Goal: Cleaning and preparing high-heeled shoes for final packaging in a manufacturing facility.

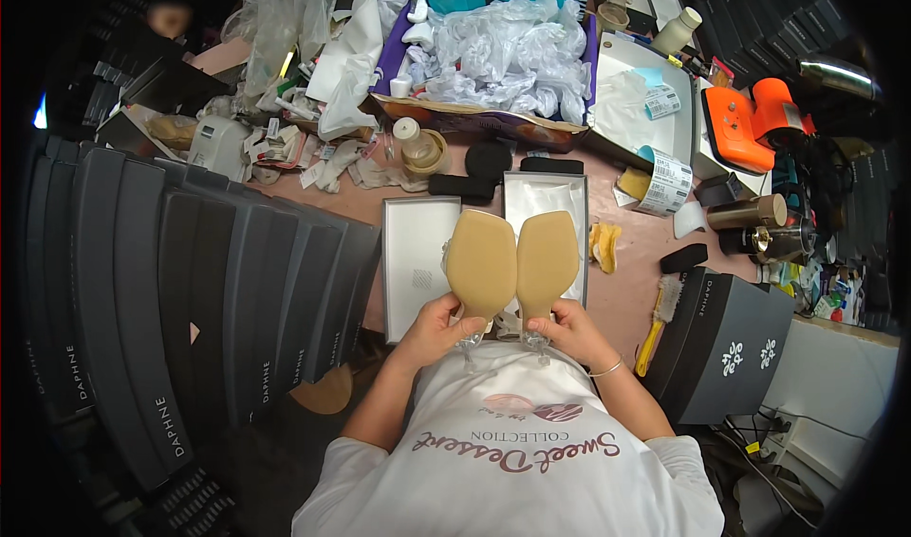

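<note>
1. Left hand (438,326) fingers grip the left shoe (481,262) – sole up, just before the open box (546,205).
2. Right hand (569,324) grips the right shoe (548,260).
3. Keep soles level – likely for inspection.

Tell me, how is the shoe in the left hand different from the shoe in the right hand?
The left shoe flares out leftward; the right shoe mirrors it, flaring rightward. The left hand grips the left shoe; the right hand grips the right shoe. Both show tan soles and clear heels.
</note>
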Action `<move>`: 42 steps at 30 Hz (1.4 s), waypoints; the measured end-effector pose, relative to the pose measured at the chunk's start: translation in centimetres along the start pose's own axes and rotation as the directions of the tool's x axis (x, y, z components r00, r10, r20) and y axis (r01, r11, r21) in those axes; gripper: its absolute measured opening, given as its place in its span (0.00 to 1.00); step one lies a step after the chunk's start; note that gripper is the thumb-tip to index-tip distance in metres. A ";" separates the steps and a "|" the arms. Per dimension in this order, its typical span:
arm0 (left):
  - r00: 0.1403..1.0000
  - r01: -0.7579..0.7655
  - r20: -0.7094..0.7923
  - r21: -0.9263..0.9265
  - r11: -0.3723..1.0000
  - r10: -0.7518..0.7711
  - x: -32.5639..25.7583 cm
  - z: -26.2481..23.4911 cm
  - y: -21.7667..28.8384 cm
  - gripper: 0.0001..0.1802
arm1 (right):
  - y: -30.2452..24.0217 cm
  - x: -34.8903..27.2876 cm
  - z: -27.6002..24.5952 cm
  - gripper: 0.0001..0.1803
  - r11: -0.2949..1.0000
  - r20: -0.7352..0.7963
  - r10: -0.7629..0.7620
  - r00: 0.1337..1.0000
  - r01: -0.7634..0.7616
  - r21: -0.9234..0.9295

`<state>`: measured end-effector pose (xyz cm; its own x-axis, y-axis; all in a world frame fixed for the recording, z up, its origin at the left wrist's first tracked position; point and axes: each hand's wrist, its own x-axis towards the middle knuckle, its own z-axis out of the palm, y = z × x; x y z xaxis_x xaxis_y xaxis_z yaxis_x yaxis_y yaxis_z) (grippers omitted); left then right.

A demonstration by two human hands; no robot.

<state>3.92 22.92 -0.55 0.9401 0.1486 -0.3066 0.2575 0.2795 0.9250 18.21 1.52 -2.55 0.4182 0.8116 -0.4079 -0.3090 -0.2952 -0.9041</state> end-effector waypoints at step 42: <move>0.995 -0.043 -0.077 -0.903 0.428 -0.063 3.6 -5.7 -1.4 0.38 | -6.0 10.2 3.1 0.16 0.938 0.257 0.014 0.966 0.076 -0.337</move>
<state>5.66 28.44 -4.22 0.9019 0.2032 -0.3811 -0.1312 0.9696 0.2066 21.70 13.12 -0.87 0.1806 0.9097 -0.3739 0.0296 -0.3850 -0.9225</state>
